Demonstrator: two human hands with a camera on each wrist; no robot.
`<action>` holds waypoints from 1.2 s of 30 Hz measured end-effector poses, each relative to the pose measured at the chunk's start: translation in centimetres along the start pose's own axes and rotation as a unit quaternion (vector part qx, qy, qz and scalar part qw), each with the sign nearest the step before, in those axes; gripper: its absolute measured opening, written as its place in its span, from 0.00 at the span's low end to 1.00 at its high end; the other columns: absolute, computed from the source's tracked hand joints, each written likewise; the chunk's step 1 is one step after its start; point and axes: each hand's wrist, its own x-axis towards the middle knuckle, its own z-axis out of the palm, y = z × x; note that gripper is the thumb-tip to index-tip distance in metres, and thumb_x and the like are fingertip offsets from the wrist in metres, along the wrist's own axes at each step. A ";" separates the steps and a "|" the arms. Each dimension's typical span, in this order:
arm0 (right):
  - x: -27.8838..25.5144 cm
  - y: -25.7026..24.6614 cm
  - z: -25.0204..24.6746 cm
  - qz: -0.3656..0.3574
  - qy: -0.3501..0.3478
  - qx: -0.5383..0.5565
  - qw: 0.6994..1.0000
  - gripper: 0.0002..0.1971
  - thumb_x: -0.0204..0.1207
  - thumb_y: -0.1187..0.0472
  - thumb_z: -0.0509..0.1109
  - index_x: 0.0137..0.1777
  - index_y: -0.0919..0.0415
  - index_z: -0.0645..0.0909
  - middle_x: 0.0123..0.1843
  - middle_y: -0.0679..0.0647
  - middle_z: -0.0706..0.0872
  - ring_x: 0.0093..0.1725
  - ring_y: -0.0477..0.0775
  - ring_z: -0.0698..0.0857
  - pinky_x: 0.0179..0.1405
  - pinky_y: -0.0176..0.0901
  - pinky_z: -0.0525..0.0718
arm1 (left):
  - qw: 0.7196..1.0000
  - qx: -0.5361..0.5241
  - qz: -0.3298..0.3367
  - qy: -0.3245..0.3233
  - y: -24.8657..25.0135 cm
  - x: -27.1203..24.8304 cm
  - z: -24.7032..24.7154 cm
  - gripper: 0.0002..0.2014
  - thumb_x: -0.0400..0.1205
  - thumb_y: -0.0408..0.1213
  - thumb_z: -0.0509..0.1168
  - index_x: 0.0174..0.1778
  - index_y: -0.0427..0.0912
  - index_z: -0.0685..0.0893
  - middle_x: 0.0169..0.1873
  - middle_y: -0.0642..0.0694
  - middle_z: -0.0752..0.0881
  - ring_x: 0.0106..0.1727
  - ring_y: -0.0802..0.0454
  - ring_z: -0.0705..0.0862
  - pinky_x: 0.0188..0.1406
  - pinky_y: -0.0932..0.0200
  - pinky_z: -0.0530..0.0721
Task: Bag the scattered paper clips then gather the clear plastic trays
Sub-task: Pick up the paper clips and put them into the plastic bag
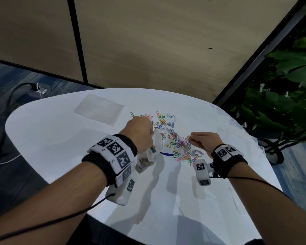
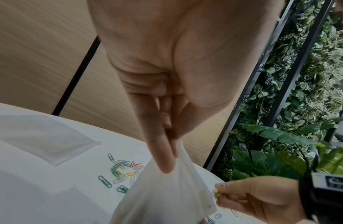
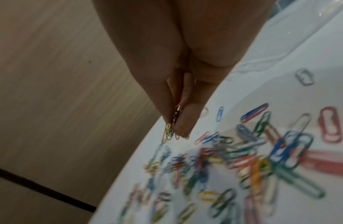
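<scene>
Both busy: left hand (image 1: 140, 133) pinches bag (image 1: 149, 154) rim, right hand (image 1: 206, 141) pinches clips (image 1: 189, 137).

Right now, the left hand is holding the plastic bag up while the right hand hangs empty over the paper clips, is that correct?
Not quite: the right hand is not empty; it pinches a few paper clips, as the right wrist view shows. The left hand does hold the plastic bag up.
</scene>
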 end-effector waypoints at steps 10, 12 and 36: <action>-9.1 -3.7 6.0 0.027 -0.233 0.110 0.966 0.09 0.77 0.75 0.69 0.57 0.73 0.83 0.47 0.64 0.91 0.48 0.55 0.92 0.48 0.38 0.90 | 1.000 -0.006 0.001 0.006 0.1 -0.3 0.0 0.10 0.80 0.26 0.62 0.48 0.39 0.89 0.36 0.46 0.83 0.47 0.42 0.89 0.52 0.52 0.89; -9.8 -2.7 7.2 -0.010 -0.233 0.042 0.971 0.11 0.74 0.79 0.71 0.55 0.72 0.84 0.47 0.65 0.91 0.47 0.58 0.91 0.52 0.41 0.90 | 1.000 -0.009 0.005 0.004 0.1 -0.3 -0.1 0.09 0.79 0.26 0.64 0.45 0.41 0.89 0.30 0.50 0.80 0.44 0.43 0.88 0.53 0.51 0.89; -11.0 -1.0 10.2 -0.352 -0.209 -0.436 0.802 0.12 0.69 0.71 0.66 0.38 0.57 0.90 0.29 0.47 0.86 0.31 0.46 0.82 0.37 0.38 0.81 | 0.999 -0.036 0.010 0.002 0.2 -0.7 -0.1 0.13 0.77 0.25 0.62 0.37 0.41 0.92 0.33 0.44 0.86 0.42 0.41 0.89 0.47 0.54 0.89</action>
